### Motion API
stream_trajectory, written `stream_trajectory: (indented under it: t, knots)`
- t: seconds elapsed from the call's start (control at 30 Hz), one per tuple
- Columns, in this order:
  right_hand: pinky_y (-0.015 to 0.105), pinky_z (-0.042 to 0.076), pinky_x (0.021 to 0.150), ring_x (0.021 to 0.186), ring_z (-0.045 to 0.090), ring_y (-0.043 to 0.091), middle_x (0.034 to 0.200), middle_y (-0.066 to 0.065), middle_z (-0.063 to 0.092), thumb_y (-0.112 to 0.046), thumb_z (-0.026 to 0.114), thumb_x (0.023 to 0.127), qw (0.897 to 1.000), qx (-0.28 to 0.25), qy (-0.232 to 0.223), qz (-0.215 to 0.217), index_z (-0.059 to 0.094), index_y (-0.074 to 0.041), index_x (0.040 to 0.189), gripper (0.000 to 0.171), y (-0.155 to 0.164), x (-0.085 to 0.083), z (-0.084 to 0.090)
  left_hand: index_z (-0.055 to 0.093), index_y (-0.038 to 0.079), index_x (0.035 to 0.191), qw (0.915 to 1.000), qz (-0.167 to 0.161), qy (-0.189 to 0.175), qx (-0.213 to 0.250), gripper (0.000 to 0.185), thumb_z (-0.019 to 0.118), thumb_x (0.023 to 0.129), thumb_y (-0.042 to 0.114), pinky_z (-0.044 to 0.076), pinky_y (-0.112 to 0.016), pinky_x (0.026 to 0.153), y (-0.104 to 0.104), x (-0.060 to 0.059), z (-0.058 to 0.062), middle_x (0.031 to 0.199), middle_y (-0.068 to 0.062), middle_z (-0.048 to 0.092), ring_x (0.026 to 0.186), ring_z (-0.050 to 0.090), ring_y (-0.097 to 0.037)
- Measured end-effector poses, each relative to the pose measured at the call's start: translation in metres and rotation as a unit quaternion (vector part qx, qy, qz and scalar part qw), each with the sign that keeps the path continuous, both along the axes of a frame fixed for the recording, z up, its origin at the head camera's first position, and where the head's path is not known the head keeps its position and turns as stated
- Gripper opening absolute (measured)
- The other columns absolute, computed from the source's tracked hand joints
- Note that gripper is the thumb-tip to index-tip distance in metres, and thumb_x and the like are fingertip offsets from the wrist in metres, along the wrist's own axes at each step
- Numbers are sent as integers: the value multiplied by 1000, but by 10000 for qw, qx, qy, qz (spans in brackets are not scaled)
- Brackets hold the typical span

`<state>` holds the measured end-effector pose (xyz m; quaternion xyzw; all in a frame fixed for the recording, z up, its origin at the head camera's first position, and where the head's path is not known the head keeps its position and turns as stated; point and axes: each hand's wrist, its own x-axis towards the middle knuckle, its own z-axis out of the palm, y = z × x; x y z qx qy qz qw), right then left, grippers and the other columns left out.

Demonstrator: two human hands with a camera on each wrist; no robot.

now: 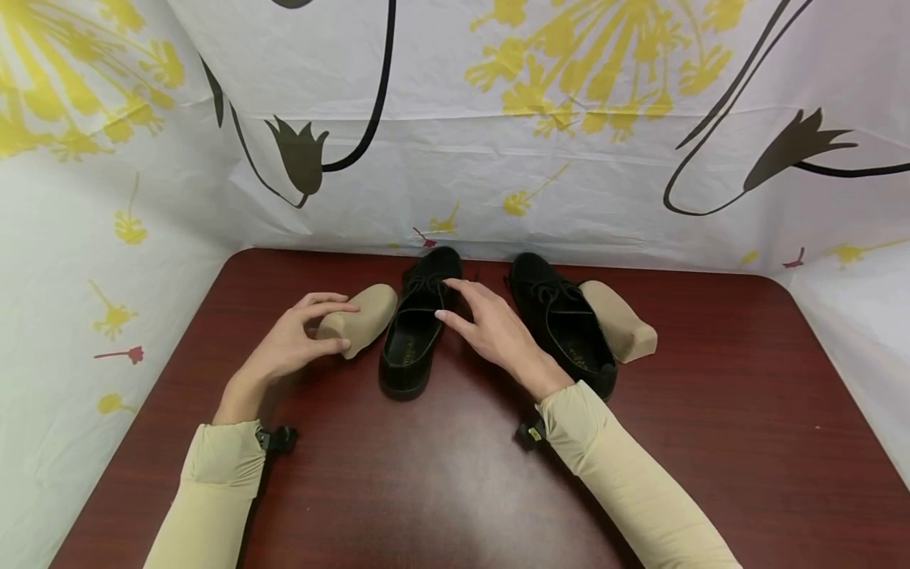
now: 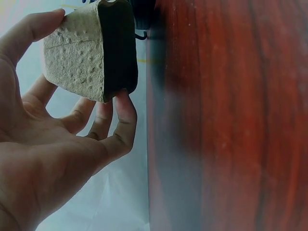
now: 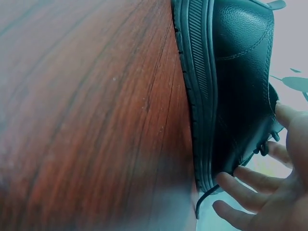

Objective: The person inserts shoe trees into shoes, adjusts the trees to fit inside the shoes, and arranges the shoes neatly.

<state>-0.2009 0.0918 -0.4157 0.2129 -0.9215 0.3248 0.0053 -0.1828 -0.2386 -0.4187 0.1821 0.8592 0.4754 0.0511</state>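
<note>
Two black lace-up shoes stand side by side at the back of the dark red table (image 1: 455,474). My left hand (image 1: 341,324) pinches a beige moulded-paper shoe insert (image 1: 373,308) between thumb and fingers, just left of the left shoe (image 1: 412,348). In the left wrist view the insert (image 2: 72,57) is raised a little off the table. My right hand (image 1: 455,304) lies against the left shoe's right side with fingers nearly straight, thumb by the laces. In the right wrist view its fingertips (image 3: 226,180) touch the shoe (image 3: 236,72) near the sole. The right shoe (image 1: 562,324) stands untouched.
A second beige insert (image 1: 622,320) lies against the right shoe's outer side. White sheets printed with yellow flowers and black stems (image 1: 455,158) wall the table at the back and both sides. Bare tabletop stretches in front of the shoes.
</note>
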Motion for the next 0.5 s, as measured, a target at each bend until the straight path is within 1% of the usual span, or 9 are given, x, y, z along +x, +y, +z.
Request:
stream_trajectory:
  t: [0.03,0.13,0.27,0.4,0.5]
  knots:
    - [44,41,106,135,46,24,149,4,46,-53,53,99,10000,11,-15,0,44,-21,150,62,0,0,0,68,13,128,10000,-16,27,1,45,81,84,13,35,-46,98,1,1,1,141,-12,48,134,40,-26]
    - [45,43,104,133,48,24,148,4,46,-55,52,98,10000,49,-31,10,43,-21,150,63,0,0,-1,68,12,128,10000,-2,58,25,46,81,84,13,35,-48,100,2,1,2,141,-12,48,134,40,-27]
    - [44,45,100,126,52,24,142,5,50,-54,53,98,9999,104,72,-10,45,-21,149,61,-2,-3,-1,67,11,128,10000,44,56,49,46,81,84,12,37,-49,99,3,2,4,140,-12,49,130,44,-27]
    - [43,47,96,120,54,24,138,6,51,-52,54,99,9999,79,125,-88,48,-19,146,58,-4,-4,0,67,12,129,9999,91,73,44,47,80,85,12,38,-49,99,3,4,3,141,-12,48,130,44,-27]
    - [43,47,94,117,55,23,137,6,51,-52,54,99,9999,36,72,-136,48,-18,145,57,-5,-4,1,67,13,129,9998,146,117,12,46,79,85,12,38,-50,100,2,4,0,142,-12,48,132,43,-27]
